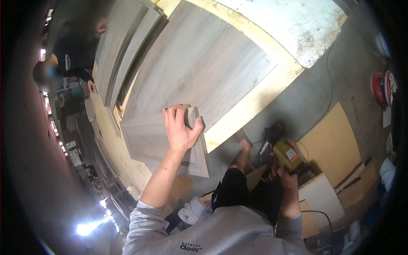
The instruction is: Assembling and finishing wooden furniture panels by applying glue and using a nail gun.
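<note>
My left hand grips the upper edge of a grey cabinet door with a raised frame, thumb on one side and fingers curled over the other. The door stands tilted at the near edge of the workbench, and part of it lies behind my forearm. Beyond it, a large grey wood-grain panel lies flat on the bench. Low on my right, my right hand is wrapped round a yellow-green power tool with a dark front end. Its exact kind is hard to make out.
Pale yellow board edges the bench. More grey panels are stacked at the far left, where another person touches them. A tan sheet and a cable lie on the floor at right. A white roll is near my body.
</note>
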The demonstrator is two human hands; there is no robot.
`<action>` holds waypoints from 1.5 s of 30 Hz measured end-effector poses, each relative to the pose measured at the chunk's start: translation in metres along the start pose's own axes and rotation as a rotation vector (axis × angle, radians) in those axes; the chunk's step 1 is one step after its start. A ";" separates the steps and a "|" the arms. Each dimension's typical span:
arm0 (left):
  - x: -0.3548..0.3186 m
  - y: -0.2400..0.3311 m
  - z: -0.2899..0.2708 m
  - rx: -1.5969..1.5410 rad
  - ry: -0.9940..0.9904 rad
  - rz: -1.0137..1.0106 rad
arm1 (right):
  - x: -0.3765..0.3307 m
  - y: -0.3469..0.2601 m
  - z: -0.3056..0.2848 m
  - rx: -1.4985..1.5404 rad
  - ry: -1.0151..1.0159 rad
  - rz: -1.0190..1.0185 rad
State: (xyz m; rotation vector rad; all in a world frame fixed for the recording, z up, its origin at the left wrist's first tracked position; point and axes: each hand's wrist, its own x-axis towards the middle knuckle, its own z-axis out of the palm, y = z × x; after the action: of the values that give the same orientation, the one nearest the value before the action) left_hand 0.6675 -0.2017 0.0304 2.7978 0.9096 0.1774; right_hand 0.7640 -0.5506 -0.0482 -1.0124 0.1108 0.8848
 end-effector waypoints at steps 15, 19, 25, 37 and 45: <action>-0.008 -0.033 0.003 -0.043 -0.019 0.142 | -0.016 0.011 0.017 0.108 -0.065 0.052; -0.005 -0.033 0.004 -0.028 0.012 0.165 | -0.017 0.015 0.018 0.091 -0.061 0.046; -0.005 -0.024 -0.002 -0.037 0.010 0.160 | -0.020 0.025 0.024 0.072 -0.068 -0.011; -0.002 0.006 0.015 -0.101 0.083 -0.121 | -0.031 0.046 0.030 0.010 -0.083 0.023; -0.004 0.005 0.008 -0.084 0.033 -0.047 | -0.032 0.051 0.039 0.082 -0.056 0.007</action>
State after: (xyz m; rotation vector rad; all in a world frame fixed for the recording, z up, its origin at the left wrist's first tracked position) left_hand 0.6683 -0.2096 0.0237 2.7012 0.9521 0.2494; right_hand 0.6959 -0.5280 -0.0464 -0.9112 0.1025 0.9068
